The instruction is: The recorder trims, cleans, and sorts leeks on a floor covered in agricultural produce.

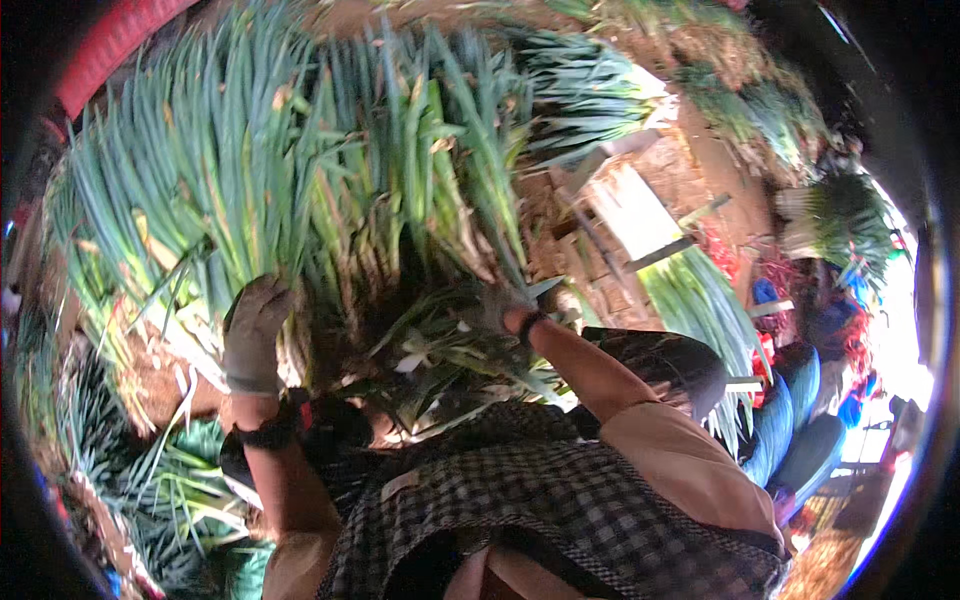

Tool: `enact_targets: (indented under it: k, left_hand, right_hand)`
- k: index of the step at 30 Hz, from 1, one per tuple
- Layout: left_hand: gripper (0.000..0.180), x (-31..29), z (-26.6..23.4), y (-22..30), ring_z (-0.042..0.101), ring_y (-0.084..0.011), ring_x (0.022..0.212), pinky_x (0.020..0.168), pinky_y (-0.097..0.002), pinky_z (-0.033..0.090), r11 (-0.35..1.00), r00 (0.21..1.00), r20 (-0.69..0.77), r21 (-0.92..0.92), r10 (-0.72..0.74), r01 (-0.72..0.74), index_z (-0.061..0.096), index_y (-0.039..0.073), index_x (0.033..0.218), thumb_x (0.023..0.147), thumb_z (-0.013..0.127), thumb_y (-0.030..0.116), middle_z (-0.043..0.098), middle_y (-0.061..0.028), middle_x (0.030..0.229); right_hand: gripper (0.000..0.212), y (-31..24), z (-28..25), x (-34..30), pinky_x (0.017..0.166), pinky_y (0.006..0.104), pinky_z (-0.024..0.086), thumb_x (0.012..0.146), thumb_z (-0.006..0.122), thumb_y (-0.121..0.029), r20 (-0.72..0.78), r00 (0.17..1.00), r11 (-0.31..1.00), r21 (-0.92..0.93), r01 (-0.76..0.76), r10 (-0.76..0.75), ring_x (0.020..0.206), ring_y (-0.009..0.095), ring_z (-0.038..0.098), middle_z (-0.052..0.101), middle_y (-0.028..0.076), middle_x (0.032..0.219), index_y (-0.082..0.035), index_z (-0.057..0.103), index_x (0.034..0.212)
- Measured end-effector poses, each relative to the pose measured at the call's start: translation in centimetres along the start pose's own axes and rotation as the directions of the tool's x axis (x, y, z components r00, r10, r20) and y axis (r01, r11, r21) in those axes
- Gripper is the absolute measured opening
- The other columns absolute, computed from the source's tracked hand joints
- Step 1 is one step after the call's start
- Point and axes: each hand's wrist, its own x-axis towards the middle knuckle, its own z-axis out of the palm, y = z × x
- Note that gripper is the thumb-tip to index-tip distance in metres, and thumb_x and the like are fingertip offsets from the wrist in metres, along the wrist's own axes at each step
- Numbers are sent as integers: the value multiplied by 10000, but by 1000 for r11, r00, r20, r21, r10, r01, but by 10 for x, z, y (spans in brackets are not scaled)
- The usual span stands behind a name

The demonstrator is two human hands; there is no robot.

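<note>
A large heap of long green onions (200, 160) lies before me, leaves pointing away and pale stems toward me. My left hand (257, 335), in a pale glove with darker fingertips, lies against the stems at the near left of the heap. Its fingers look stretched out along the stalks, partly turned from view. At the near right edge of the heap, my right hand (500, 305) reaches in among the stem ends, beside loose leaves. It is blurred, and its fingers cannot be made out. Stripped leaves (450, 350) lie in the shadow between both hands.
To the right stands a wooden frame with a bright pale panel (632, 212), beside more green onions (690, 290). A stacked bundle (590, 95) lies behind it. Another bundle (835, 220) and red ties (770, 275) are farther right. Someone's blue-clad legs (785, 420) show at the right.
</note>
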Motion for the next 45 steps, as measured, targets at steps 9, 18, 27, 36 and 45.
enact_targets:
  k: [9, 18, 27, 36, 45]
  left_hand:
    - [329, 2, 3, 25, 599, -252, 1015, 926, -348, 478, 987, 998, -41, -153, -57, 50, 530, -89, 1156, 955, 445, 157, 592, -171, 1122]
    - [263, 12, 18, 52, 611, -202, 980, 900, -306, 486, 945, 981, -25, -272, -193, 179, 561, -47, 1137, 935, 461, 88, 627, -128, 1064]
    - [315, 23, 23, 48, 623, -245, 970, 896, -354, 490, 908, 955, 25, -306, -294, 288, 573, -59, 1114, 936, 502, 191, 623, -152, 1047]
    - [344, 24, 24, 60, 624, -234, 984, 888, -340, 486, 726, 867, 65, -517, -495, 453, 577, -53, 1107, 945, 506, 242, 638, -127, 1026]
    - [232, 25, 44, 64, 615, -156, 953, 854, -284, 495, 590, 833, 155, -638, -531, 495, 620, -9, 1051, 915, 533, 158, 643, -74, 1006]
  right_hand:
    - [336, 17, -11, 48, 744, 395, 512, 850, 538, -332, 267, 929, 866, -365, 343, -256, 962, 258, 622, 653, 78, 1010, -90, 616, 1070]
    - [319, 49, 2, 116, 785, 359, 490, 866, 555, -312, -107, 934, 929, 187, -319, 342, 887, 321, 636, 674, 136, 985, -94, 660, 1074]
    - [474, 41, 18, 118, 1006, 340, 362, 933, 485, -349, 125, 986, 923, -355, 147, -109, 1164, 311, 510, 546, 141, 1262, -56, 470, 1305]
    - [561, 27, -28, 97, 951, 333, 429, 836, 642, -444, 466, 884, 666, 675, -317, -52, 1044, 259, 563, 572, 164, 1205, -8, 589, 1185]
    - [283, 2, -85, 72, 719, 268, 466, 838, 644, -192, 208, 925, 381, 921, -77, -318, 798, 133, 592, 631, 50, 868, 10, 641, 1037]
